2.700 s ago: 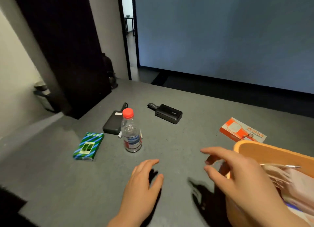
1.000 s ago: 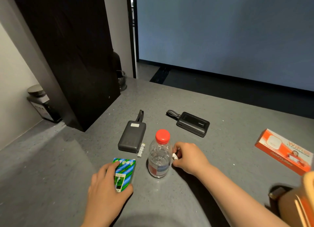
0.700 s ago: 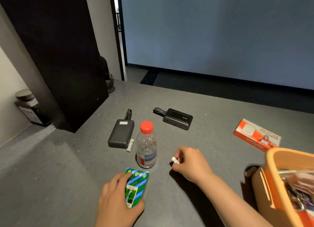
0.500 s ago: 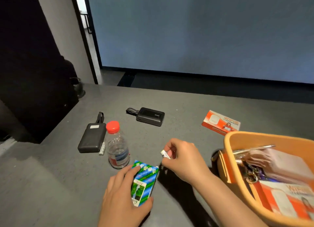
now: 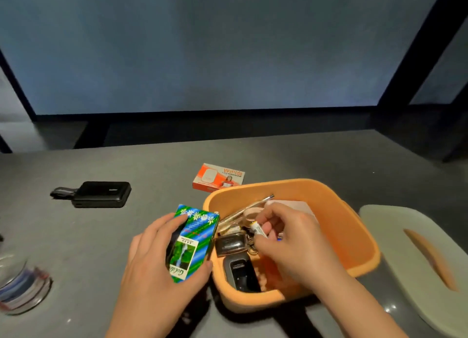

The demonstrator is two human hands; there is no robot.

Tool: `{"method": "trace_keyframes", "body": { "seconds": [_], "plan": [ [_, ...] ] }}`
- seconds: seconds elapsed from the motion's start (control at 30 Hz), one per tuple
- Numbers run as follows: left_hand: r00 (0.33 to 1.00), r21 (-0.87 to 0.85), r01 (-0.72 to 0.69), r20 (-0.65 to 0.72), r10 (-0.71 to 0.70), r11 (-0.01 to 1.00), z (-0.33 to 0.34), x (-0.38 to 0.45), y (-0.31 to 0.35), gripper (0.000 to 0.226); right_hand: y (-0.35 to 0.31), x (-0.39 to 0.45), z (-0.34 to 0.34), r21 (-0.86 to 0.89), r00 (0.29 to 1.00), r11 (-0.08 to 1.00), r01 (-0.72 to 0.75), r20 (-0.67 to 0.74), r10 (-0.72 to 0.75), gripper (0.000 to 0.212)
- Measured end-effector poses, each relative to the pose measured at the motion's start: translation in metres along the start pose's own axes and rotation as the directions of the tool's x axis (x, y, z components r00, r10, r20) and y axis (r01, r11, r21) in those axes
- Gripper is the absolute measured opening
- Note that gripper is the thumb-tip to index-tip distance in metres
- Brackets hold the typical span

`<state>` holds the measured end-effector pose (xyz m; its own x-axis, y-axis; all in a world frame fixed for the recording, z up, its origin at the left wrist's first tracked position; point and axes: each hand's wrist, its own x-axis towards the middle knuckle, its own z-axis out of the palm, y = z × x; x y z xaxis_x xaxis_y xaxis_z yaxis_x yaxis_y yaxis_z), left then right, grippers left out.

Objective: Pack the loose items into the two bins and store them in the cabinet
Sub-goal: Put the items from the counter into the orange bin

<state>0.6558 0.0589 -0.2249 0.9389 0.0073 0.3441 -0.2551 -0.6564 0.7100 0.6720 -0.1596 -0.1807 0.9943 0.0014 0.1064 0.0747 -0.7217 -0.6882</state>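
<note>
The left hand is clamped around a green-and-blue striped box, fingers over its top edge and thumb under its lower corner, holding it tilted just beside the left wall of the orange bin. The right hand reaches over the bin's interior, its thumb and fingertips pinched on a small white battery (its printed label is too small to read). Inside the bin lie a dark key fob, a black device, a pen and some pale packets. On the grey surface behind the bin sits an orange-and-white WiFi box; well to the left lies a black power bank. A blurred bottle stands at the left edge, and a pale green bin stands just right of the orange one.
</note>
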Motion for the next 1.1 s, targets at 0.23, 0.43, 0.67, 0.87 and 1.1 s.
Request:
{"method": "trace_keyframes", "body": {
  "seconds": [0.23,0.43,0.67,0.87,1.1],
  "plan": [
    [0.988,-0.148,-0.077,0.123,0.096,0.986,0.037,0.034,0.049,0.068,0.046,0.019,-0.051,-0.043,0.989,0.996,-0.075,-0.134,0.069,0.02],
    [0.949,0.043,-0.068,0.31,0.051,0.997,0.086,0.049,0.063,0.081,0.062,0.03,-0.061,-0.03,0.988,0.997,-0.074,-0.14,0.069,0.019],
    [0.829,0.41,-0.066,0.529,-0.178,0.91,0.117,0.042,0.061,0.105,0.069,0.036,-0.058,-0.021,0.997,0.999,-0.039,-0.071,0.038,0.02],
    [0.671,0.624,-0.193,0.647,-0.363,0.757,0.122,0.042,0.06,0.108,0.07,0.041,-0.047,0.033,1.0,0.999,0.001,-0.014,0.0,0.022],
    [0.693,0.699,-0.389,0.651,-0.309,0.6,0.123,0.05,0.061,0.083,0.073,0.043,-0.039,-0.008,0.999,1.0,0.023,0.025,-0.023,0.021]
  ]
}}
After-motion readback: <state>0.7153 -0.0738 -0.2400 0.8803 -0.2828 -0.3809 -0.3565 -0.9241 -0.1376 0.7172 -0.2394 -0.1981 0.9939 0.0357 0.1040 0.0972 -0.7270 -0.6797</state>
